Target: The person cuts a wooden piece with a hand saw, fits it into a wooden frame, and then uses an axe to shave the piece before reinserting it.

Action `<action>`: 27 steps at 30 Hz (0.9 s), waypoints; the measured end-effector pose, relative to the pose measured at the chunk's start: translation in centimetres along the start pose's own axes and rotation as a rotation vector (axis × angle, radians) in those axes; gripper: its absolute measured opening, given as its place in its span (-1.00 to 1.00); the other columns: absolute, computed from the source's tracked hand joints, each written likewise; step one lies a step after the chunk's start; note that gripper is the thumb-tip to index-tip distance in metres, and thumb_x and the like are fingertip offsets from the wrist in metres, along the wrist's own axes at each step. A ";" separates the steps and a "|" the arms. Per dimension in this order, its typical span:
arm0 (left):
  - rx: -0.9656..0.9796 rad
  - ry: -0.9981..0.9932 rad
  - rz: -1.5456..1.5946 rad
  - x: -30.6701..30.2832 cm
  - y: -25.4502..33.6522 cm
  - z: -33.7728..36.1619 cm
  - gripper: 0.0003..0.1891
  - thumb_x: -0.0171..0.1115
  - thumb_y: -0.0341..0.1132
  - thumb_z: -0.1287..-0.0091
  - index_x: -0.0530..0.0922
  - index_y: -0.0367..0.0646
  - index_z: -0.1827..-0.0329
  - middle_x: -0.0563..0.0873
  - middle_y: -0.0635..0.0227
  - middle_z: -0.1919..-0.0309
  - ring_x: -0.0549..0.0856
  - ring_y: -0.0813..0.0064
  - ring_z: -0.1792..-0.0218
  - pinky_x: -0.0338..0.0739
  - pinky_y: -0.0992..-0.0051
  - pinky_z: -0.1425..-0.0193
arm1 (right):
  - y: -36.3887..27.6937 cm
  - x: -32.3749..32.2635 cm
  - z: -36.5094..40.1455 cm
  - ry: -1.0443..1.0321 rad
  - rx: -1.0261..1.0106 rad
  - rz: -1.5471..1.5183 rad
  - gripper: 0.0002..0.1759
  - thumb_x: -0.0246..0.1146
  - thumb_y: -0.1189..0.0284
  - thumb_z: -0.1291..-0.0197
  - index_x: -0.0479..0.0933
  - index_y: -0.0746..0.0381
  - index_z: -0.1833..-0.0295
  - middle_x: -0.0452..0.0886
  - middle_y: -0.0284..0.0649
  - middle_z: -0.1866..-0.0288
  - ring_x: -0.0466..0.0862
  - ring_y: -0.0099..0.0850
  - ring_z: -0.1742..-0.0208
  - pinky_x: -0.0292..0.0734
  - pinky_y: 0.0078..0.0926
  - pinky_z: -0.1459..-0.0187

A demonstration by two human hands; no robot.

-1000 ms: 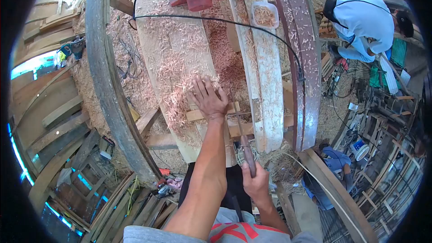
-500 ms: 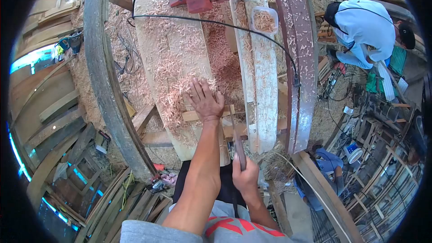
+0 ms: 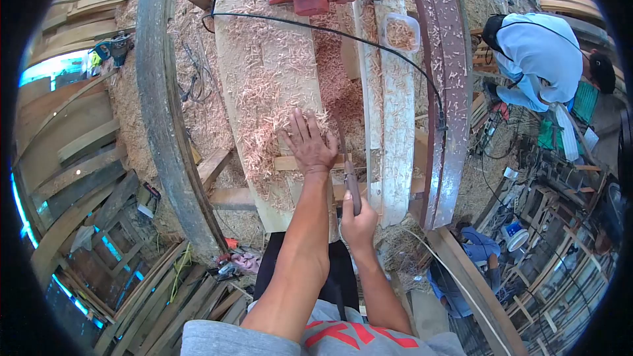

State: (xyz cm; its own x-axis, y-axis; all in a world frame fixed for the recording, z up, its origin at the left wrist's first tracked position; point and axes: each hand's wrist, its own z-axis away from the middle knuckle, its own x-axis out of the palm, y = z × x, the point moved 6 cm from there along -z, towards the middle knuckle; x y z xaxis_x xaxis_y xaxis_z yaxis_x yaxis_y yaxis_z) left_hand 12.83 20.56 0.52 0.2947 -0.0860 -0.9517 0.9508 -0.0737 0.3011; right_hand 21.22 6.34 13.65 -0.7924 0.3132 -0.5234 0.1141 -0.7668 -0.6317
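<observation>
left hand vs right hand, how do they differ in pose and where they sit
The left hand lies flat with its fingers spread on the pale plank. The right hand is closed in a fist around the hand tool. The left hand reaches farther up the plank, while the right hand sits by the plank's near end, closer to the body. Both are bare.

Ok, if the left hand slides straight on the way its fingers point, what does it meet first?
The left hand would push into the wood shavings on the plank right at its fingertips; farther on, probably the black power cord, though depth is unclear.
</observation>
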 end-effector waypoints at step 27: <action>0.084 0.130 -0.001 -0.8 0.3 0.5 -0.25 0.19 -0.07 -0.21 0.34 -0.06 -0.52 0.22 0.04 -0.60 0.10 0.10 -0.65 -0.18 -0.12 -0.68 | 7.6 2.4 3.3 0.120 -0.001 -0.472 -0.49 0.20 0.15 -0.47 0.41 0.28 0.49 0.38 -0.39 0.64 0.42 -0.52 0.59 0.29 -0.33 0.50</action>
State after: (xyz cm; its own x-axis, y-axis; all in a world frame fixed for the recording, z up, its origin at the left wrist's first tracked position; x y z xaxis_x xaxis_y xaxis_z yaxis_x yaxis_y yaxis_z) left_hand 12.81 20.10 1.38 0.3088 0.0428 -0.9502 0.9412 -0.1574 0.2988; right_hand 18.27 -0.63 9.47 -0.6831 0.6893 -0.2414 -0.2407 -0.5246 -0.8166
